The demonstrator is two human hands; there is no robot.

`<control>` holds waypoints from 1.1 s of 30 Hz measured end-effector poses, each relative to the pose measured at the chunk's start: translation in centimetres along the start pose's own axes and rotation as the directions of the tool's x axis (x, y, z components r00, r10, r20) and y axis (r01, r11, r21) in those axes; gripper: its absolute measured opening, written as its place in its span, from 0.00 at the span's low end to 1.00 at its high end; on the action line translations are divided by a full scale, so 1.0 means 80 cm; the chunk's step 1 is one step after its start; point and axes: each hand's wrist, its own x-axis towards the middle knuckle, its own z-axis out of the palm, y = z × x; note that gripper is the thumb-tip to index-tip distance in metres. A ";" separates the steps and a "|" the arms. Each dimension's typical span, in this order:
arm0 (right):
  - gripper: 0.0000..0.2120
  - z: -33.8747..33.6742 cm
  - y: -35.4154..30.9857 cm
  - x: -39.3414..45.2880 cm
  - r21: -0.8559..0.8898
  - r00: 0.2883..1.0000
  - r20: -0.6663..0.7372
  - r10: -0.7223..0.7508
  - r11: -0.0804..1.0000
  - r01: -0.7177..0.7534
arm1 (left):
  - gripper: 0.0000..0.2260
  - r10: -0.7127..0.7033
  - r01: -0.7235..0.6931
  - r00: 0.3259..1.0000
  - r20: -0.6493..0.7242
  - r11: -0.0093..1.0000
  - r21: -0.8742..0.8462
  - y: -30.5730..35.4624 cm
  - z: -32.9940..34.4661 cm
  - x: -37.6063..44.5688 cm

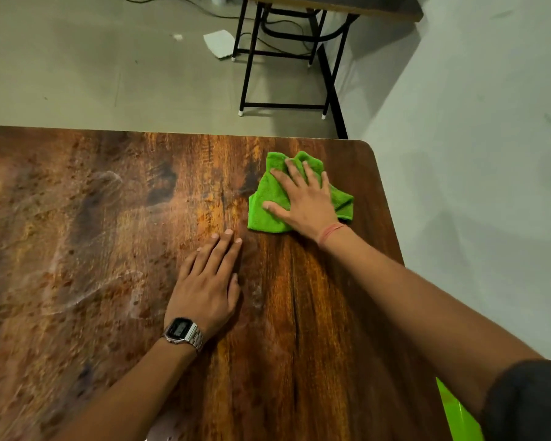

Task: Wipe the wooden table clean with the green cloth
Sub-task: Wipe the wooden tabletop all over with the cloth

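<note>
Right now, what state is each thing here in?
green cloth: crumpled, flat on the table's far right corner
right hand: fingers spread, pressing the cloth
left hand: flat on bare wood
wooden table: pale smeary streaks on its left part

Glossy wooden table (pixel 109 249) (fuzzy cloth (pixel 261 214))

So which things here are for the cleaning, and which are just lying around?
For the cleaning:
green cloth, under the right hand that presses it flat
wooden table, with pale smears on its left part
left hand, resting flat on the table

Just lying around:
white paper on the floor
black metal stand
cables on the floor
</note>
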 end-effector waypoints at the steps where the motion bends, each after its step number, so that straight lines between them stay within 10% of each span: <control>1: 0.34 0.007 -0.006 0.004 -0.052 0.999 -0.025 0.024 0.998 -0.026 | 0.27 -0.001 0.001 1.000 -0.001 1.000 0.005 0.000 0.000 0.000; 20: 0.28 -0.004 0.140 0.031 0.095 0.852 -0.106 0.513 0.858 -0.505 | 0.26 -0.003 0.004 1.000 -0.017 1.000 0.021 -0.002 0.007 0.001; 29: 0.27 0.014 -0.087 0.054 -0.042 0.995 -0.068 0.071 0.996 -0.074 | 0.27 -0.014 0.015 1.000 -0.007 1.000 0.023 -0.001 0.007 0.001; 33: 0.27 0.021 -0.143 0.040 -0.096 0.951 -0.010 -0.309 0.947 0.307 | 0.25 -0.011 0.012 1.000 -0.028 1.000 0.009 -0.002 0.006 -0.001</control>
